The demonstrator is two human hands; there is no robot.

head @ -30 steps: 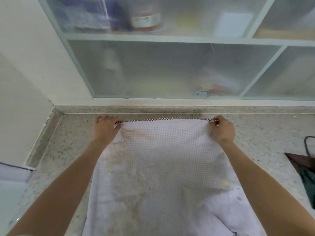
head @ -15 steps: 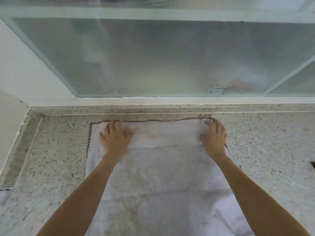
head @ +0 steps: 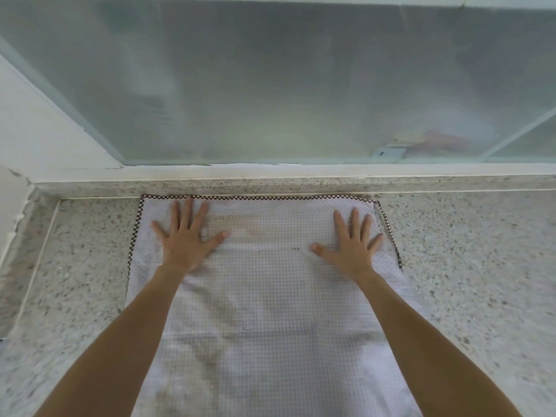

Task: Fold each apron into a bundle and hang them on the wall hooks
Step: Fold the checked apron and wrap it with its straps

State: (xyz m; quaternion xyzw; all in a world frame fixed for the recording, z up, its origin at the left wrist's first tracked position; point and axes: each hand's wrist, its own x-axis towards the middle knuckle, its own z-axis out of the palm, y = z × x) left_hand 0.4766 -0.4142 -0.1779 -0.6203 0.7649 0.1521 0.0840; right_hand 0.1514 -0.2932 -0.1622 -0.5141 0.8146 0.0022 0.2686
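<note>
The apron (head: 270, 296) lies flat on the speckled bench (head: 469, 266), its long axis running from the person out to the far edge, where the checked trim (head: 255, 197) sits just short of the frosted glass panel (head: 270, 85). Both hands press on its far end with fingers spread wide and holding nothing, the left hand (head: 185, 236) near the left trim and the right hand (head: 350, 245) near the right. Neither is nearer, so I judge the next fold could bring the far end back towards the person.
</note>
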